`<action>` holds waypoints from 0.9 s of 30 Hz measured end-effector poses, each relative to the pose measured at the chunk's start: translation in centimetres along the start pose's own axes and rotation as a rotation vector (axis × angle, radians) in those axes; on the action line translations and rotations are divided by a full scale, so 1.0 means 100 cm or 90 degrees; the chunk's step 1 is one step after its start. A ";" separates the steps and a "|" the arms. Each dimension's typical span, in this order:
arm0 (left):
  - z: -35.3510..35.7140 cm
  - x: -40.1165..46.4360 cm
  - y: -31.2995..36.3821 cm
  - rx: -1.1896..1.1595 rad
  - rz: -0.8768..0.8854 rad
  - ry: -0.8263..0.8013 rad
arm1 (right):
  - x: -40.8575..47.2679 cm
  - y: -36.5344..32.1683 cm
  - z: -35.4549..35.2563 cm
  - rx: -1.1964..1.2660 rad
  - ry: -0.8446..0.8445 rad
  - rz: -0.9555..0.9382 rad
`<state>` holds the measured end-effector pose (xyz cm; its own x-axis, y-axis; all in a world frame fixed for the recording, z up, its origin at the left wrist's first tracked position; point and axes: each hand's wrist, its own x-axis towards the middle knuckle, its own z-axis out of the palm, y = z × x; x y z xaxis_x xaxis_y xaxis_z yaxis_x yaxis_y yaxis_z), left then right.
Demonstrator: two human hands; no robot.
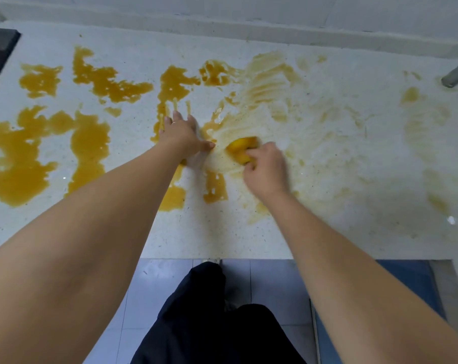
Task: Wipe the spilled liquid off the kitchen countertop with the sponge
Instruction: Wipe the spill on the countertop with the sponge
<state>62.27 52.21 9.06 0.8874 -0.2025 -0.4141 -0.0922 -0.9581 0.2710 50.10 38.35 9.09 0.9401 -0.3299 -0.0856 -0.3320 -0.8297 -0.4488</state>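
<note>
Wiping orange spill (91, 143) off countertop (353, 153).
Right hand (266, 170) curled tight around sponge (242, 149); left hand (183, 135) pressed flat, fingers spread, holding nothing, just beside.

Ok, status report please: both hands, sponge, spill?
Right hand shut on sponge, mid-counter. Left hand open, flat on countertop. Thick orange spill remains left; right side smeared. Nothing in the way.

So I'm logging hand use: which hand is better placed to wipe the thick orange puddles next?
Right hand: it grips the yellow sponge beside those orange puddles. Left hand lies flat, empty.
</note>
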 end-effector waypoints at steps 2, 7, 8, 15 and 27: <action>0.000 0.000 0.000 0.001 -0.004 -0.001 | -0.010 -0.010 0.008 0.007 -0.068 -0.132; 0.003 -0.005 -0.002 0.003 0.000 0.009 | 0.001 0.044 -0.020 -0.070 0.064 0.116; 0.004 -0.007 -0.002 -0.002 -0.005 0.016 | -0.001 0.044 -0.020 -0.074 0.079 0.148; 0.008 -0.031 -0.008 -0.003 -0.009 0.042 | -0.019 0.025 -0.011 -0.080 -0.018 -0.064; 0.020 -0.063 -0.038 -0.037 -0.047 0.023 | -0.055 -0.002 0.008 -0.024 -0.017 -0.082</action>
<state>56.13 56.71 8.89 0.9069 -0.1227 -0.4032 -0.0001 -0.9567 0.2909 45.08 40.66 8.96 0.9766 -0.2084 -0.0534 -0.2112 -0.8805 -0.4243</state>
